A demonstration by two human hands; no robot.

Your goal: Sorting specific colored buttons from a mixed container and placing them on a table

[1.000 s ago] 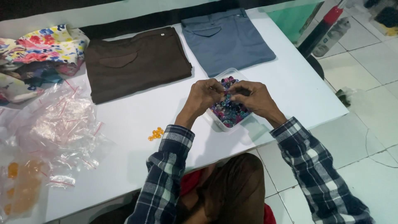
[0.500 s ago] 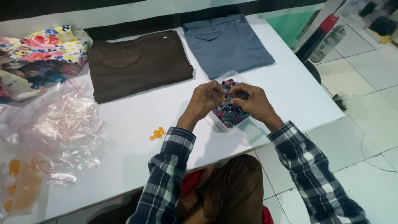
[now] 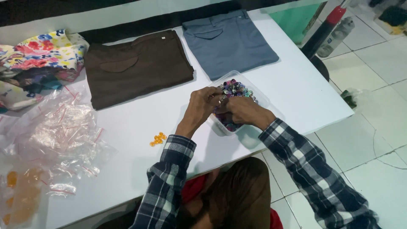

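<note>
A clear plastic tub (image 3: 262, 98) full of small multicoloured beads (image 3: 235, 89) sits on the white table (image 3: 292, 85). Both hands hover over the tub, close together. My left hand (image 3: 202, 105) pinches something tiny at its fingertips, above the beads. My right hand (image 3: 243, 112) rests on the tub's near side with fingers curled into the beads. What each fingertip holds is too small to tell. A little cluster of orange beads (image 3: 158, 139) lies on the table to the left of my left forearm.
Folded brown trousers (image 3: 135, 68) and folded grey-blue trousers (image 3: 229, 42) lie at the back. Floral cloth (image 3: 38, 55) sits far left. A pile of small clear zip bags (image 3: 63, 131) covers the left side, some holding orange pieces (image 3: 17, 195). The table edge drops to tiled floor on the right.
Both hands stay over the bead tub with small finger movements. The camera view has shifted slightly; the hands sit a bit closer together.
</note>
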